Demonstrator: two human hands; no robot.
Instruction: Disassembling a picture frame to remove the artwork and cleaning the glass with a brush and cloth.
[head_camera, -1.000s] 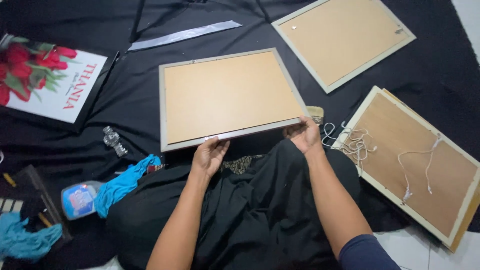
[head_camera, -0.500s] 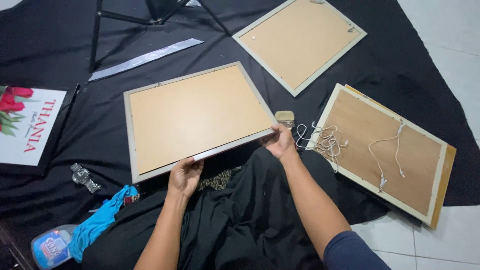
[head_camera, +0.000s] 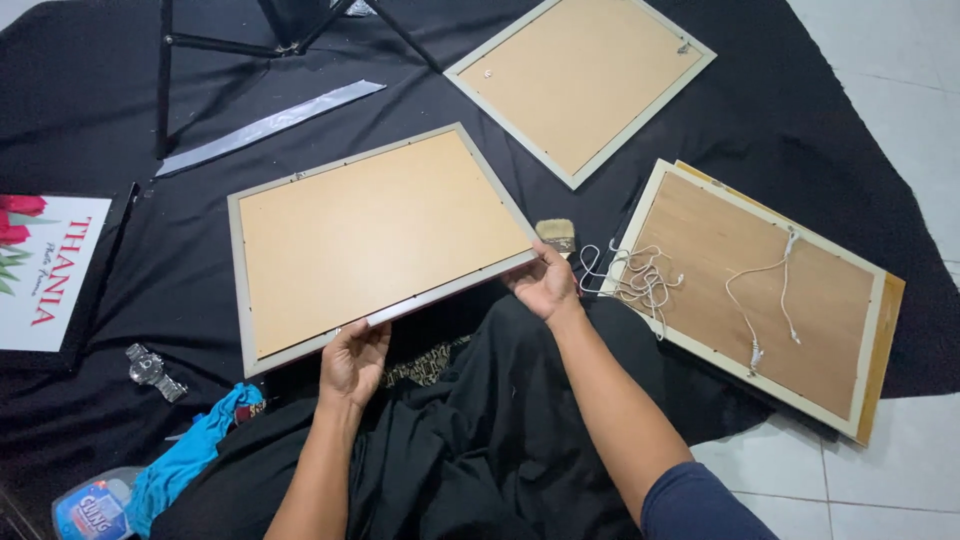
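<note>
Smooth fibreboard-backed rectangular frame (head_camera: 375, 235)

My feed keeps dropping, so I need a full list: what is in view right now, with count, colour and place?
Held picture frame with tan backing board: 1, pale grey rim, face down, centre.
Square frame, tan back: 1, top centre, flat on cloth.
Wood-backed frame with white cord: 1, right, lying on another board.
Loose white cord: 1 tangle, beside the right frame.
Small brush: 1, pale bristles, between frames.
Silver strip: 1, upper left.
Printed flower card: 1, white and red, left edge.
Metal wristwatch: 1, silver, lower left.
Blue rag: 1, lower left.
Plastic bottle: 1, bottom-left corner.
Black cloth: 1, over the white tiled floor.
Left hand: grips the frame's near edge.
Right hand: grips its right corner.
</note>
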